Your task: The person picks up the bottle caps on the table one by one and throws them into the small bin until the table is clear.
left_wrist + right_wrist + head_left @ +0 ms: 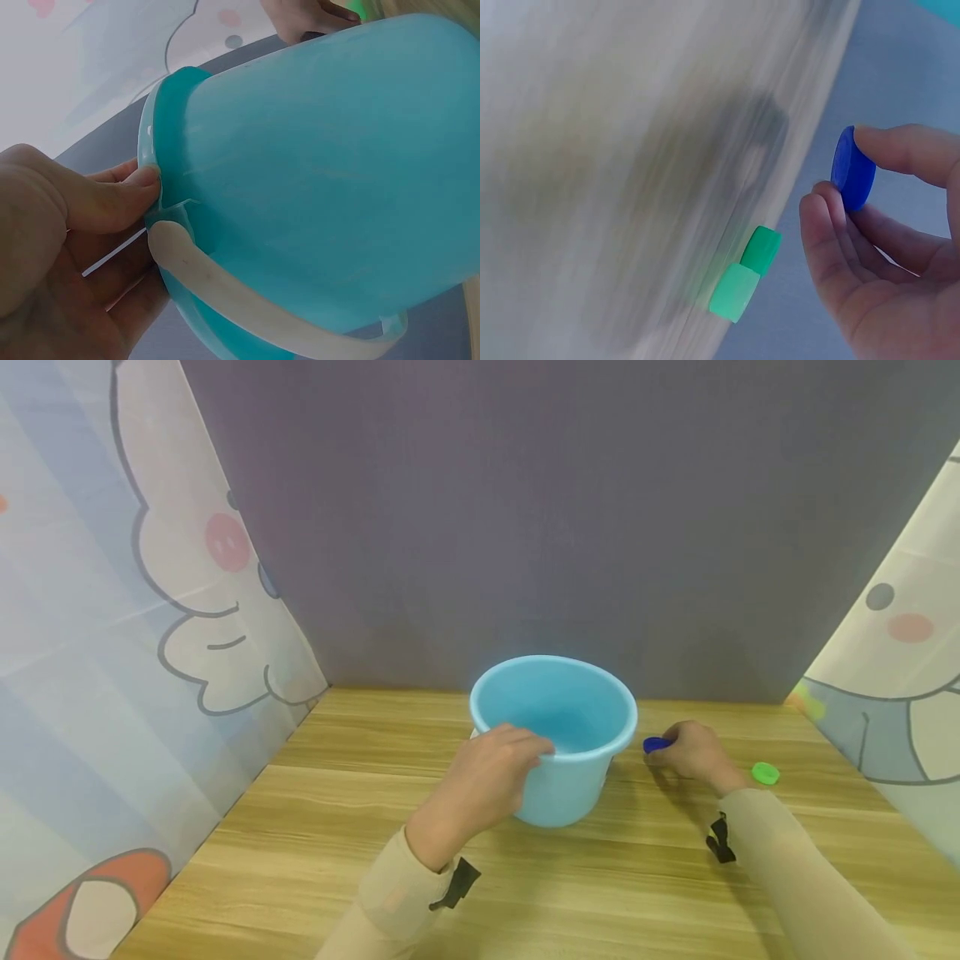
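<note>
At the near side of the wood-grain tabletop [315,868], two beige sleeves [798,877] extend forward, each with a black strap at the cuff. Farther in, the left hand [487,772] is clamped on the near rim of a light-blue, round, tapered plastic bucket [562,793], thumb and fingers gripping the lip. The bucket stands upright; a white curved handle [277,313] hangs along its outer side. Its smooth inner wall is visible; the near rim and hand hide part of the interior, so full contents cannot be told. To the right of the bucket, apart from it, the right hand [693,756] pinches a dark-blue, thick-edged round disc [854,169] between thumb and fingertips. The disc's flat face is matte. Near that hand, two green discs [733,292] touch each other. Behind stands a dark grey panel [555,527], flanked by cartoon-printed fabric [75,610].
</note>
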`<state>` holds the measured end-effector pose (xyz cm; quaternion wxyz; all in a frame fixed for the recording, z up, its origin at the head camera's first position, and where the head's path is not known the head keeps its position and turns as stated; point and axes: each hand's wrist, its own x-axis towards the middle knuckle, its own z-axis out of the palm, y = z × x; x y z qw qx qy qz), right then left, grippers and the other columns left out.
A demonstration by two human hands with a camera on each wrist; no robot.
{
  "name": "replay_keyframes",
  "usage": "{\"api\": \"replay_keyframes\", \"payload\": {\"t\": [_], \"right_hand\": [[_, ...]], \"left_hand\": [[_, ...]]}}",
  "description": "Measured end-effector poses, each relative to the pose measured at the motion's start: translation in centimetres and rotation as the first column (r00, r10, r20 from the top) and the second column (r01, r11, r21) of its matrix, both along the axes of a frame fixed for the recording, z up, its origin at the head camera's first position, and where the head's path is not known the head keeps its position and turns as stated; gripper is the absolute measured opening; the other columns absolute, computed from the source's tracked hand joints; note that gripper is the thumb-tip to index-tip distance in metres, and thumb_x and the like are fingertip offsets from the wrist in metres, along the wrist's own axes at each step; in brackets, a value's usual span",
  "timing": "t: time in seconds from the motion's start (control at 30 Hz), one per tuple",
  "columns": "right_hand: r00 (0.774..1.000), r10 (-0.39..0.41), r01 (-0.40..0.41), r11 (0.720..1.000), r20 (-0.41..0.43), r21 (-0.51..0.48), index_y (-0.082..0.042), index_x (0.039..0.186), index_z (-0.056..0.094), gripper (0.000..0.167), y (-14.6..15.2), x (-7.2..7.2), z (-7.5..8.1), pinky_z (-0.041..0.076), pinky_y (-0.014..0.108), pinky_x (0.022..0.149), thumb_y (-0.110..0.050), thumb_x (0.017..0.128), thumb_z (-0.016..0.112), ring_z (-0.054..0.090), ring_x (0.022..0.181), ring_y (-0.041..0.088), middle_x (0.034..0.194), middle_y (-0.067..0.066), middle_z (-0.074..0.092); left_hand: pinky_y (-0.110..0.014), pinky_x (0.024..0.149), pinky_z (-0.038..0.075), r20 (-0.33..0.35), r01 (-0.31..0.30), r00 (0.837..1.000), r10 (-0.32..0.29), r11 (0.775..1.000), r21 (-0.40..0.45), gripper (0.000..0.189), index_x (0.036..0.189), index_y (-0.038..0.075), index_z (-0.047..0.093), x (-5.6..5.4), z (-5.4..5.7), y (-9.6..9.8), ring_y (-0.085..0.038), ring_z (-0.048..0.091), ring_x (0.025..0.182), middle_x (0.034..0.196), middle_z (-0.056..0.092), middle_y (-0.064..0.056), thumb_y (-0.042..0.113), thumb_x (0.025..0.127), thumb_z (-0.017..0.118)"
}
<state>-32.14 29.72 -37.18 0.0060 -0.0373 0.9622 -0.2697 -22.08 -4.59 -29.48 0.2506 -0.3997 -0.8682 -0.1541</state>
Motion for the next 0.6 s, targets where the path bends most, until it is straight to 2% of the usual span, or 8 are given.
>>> {"api": "replay_keyframes", "payload": {"t": [0.27,0.6], "right_hand": [[1.0,-0.006,0.005,0.998,-0.023,-0.068,0.019,0.122,0.058,0.06,0.1,0.7,-0.2,0.057,0.055,0.081,-0.03,0.091,0.074,0.064,0.099,0.045,0.111,0.033,0.065],[0.996,-0.028,0.017,0.992,-0.088,-0.127,0.017,0.127,0.056,0.061,-0.7,1.8,0.4,0.057,0.053,0.082,-0.032,0.094,0.072,0.064,0.103,0.045,0.117,0.034,0.063]], "left_hand": [[-0.034,0.083,0.059,0.006,-0.005,1.0,0.005,1.0,-0.005,0.025,0.106,0.011,0.075,0.1,0.0,0.0,-0.021,0.068,0.097,0.104,0.075,0.0,-0.004,0.088,0.072],[-0.034,0.082,0.059,0.008,-0.009,1.0,0.009,1.0,-0.003,0.026,0.107,0.012,0.076,0.1,0.1,0.1,-0.021,0.068,0.097,0.103,0.075,0.0,-0.005,0.087,0.071]]}}
